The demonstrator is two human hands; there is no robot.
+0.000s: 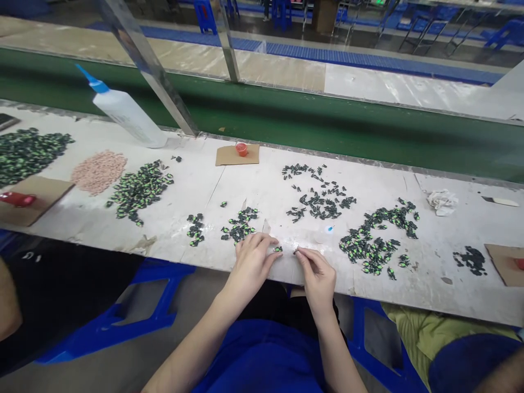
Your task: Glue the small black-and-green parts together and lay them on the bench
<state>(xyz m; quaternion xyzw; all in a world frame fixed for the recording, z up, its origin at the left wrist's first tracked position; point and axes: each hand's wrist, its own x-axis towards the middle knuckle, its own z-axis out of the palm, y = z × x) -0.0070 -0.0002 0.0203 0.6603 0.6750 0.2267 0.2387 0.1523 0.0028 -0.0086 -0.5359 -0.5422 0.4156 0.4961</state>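
My left hand [254, 255] is at the table's near edge, its thumb and fingertips around a small black-and-green piece [278, 249]. To its right, my right hand [317, 270] pinches a tiny dark piece [295, 251] between thumb and forefinger. Beyond my left hand lies a small pile of black-and-green pieces [241, 224]. Loose dark pieces [325, 204] are scattered farther back, and a larger black-and-green pile [370, 245] lies right of my right hand. A small blue-tipped item [329, 229] rests between them.
A white bottle [131, 117] leans at the back left, near pink pieces [99, 172]. A red cup [241, 149] stands on cardboard [223, 156]. Crumpled tissue [442, 202] and a blade [500, 201] lie right. People sit at both sides; a metal post [151, 71] rises behind.
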